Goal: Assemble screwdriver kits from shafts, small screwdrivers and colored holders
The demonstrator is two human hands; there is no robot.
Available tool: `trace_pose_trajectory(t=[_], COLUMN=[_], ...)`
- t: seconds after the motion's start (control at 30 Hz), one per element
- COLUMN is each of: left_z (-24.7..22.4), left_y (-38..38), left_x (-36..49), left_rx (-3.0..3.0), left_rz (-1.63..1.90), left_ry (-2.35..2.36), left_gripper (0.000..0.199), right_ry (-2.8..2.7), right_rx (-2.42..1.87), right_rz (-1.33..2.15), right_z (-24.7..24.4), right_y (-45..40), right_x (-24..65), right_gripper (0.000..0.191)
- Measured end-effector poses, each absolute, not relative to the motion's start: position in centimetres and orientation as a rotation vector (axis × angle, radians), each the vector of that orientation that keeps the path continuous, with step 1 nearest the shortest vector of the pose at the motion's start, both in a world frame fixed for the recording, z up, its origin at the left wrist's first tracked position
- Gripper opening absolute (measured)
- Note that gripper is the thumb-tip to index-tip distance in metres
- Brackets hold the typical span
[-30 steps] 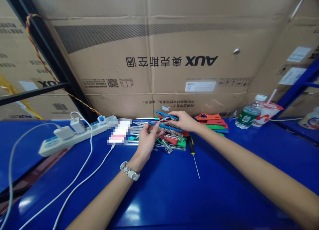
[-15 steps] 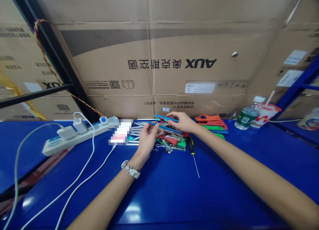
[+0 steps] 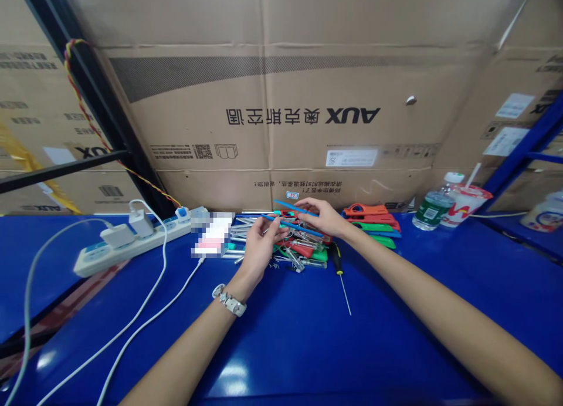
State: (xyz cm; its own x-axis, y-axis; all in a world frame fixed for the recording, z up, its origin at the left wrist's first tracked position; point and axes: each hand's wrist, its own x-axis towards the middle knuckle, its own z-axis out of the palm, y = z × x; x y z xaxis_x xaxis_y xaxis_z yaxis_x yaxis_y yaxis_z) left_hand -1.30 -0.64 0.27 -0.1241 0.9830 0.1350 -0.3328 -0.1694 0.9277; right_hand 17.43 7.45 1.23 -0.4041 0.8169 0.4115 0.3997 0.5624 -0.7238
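Far L of the blk/yel screwdriver [image 3: 336,258], you've got a white power strip [image 3: 147,243] on the blue table [image 3: 281,347]. Closer in, also L of the screwdriver: a pixelated oblong [image 3: 214,233], then metal rods [image 3: 241,231]. Your L hand [image 3: 259,247], w/ a wristband [image 3: 231,301], is L of the screwdriver too, thumb & fingers pinched on the front blue pc [image 3: 303,229]; that pc slants over the pile, its R end near the screwdriver handle. Red & green parts [image 3: 303,249] sit just L of the screwdriver. Your R hand [image 3: 325,217] is just behind it, gripping the rear blue pc [image 3: 288,206], which points L. R of the screwdriver & back a bit: orange shells [image 3: 367,211] w/ green ones. Further R: bottle [image 3: 434,209], cup [image 3: 464,208] w/ straw, jar [image 3: 543,213].
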Motion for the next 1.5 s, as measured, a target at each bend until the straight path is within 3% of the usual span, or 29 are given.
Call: trace_pose_trajectory(t=[0.23, 0.57, 0.93, 1.23, 1.5], left_z=[0.5, 1.0, -0.3, 0.8, 0.4], left_y=[-1.1, -1.7, -0.8, -0.8, -0.1], left_x=[-0.7, 3.8, 0.7, -1.9, -2.7], left_rx=[1.005, 1.09, 1.155, 1.13, 1.053], left_rz=[1.481, 1.349, 1.466, 1.499, 1.559], left_ry=[0.865, 0.778, 0.941, 1.001, 0.957], left_gripper=[0.031, 0.036, 0.034, 0.044, 0.038], right_ry=[-1.99, -2.096, -1.877, -1.914, -1.7], right_rx=[-0.922, -0.972, -1.014, -0.937, -0.915], right_rz=[0.605, 0.474, 0.922, 0.814, 0.999], right_z=[2.4, 3.0, 0.6, 1.0, 0.6], right_y=[3.3, -2.1, 1.9, 4.7, 6.8], right_x=[18.3, 24.0, 22.5, 17.3, 15.6], right_gripper=[0.024, 0.037, 0.034, 0.021, 0.032])
